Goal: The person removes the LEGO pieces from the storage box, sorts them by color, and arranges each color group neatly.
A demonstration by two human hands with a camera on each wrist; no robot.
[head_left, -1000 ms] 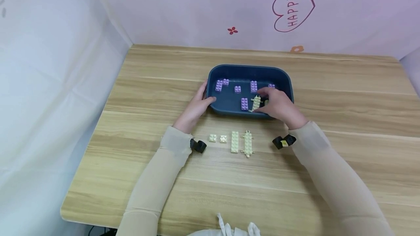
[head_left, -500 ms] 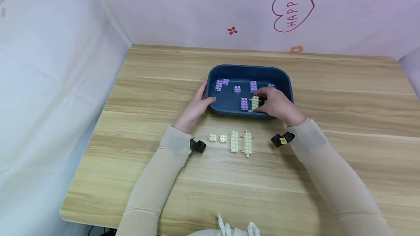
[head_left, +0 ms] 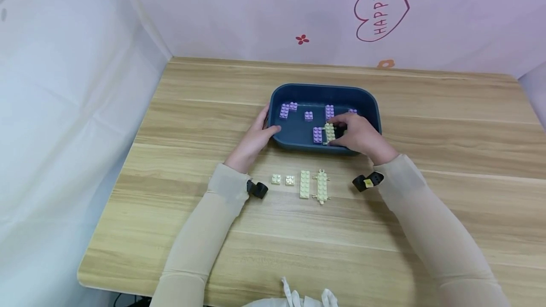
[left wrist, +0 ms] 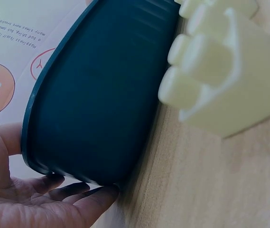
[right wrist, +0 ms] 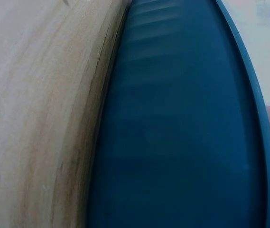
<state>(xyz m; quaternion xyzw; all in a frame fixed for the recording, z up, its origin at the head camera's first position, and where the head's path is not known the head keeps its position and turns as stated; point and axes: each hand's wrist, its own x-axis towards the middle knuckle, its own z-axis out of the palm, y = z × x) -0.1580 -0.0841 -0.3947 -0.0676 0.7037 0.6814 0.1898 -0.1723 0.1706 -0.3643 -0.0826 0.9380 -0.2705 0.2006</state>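
A dark blue plastic bin (head_left: 298,145) sits on the table with several purple building blocks (head_left: 317,135) inside. My left hand (head_left: 255,140) grips its left end, thumb over the rim and fingers along the outer wall, as the left wrist view shows. Reaching in over the right side, my right hand (head_left: 361,135) pinches a cream building block with axle pins (head_left: 330,131), beside a purple block near the front wall. In the right wrist view the bin's outer wall (right wrist: 172,118) hides most of that hand.
In front of the bin lie two small cream blocks (head_left: 290,180), a long cream block (head_left: 304,185) and a cream axle block (head_left: 322,187) in a row. Behind the wooden table (head_left: 204,103) hangs a printed cloth (head_left: 239,13); a white cloth covers the left side.
The cream axle block in my right hand has shifted slightly left, closer to the purple block, and stands straighter. My left hand and the bin stay put.
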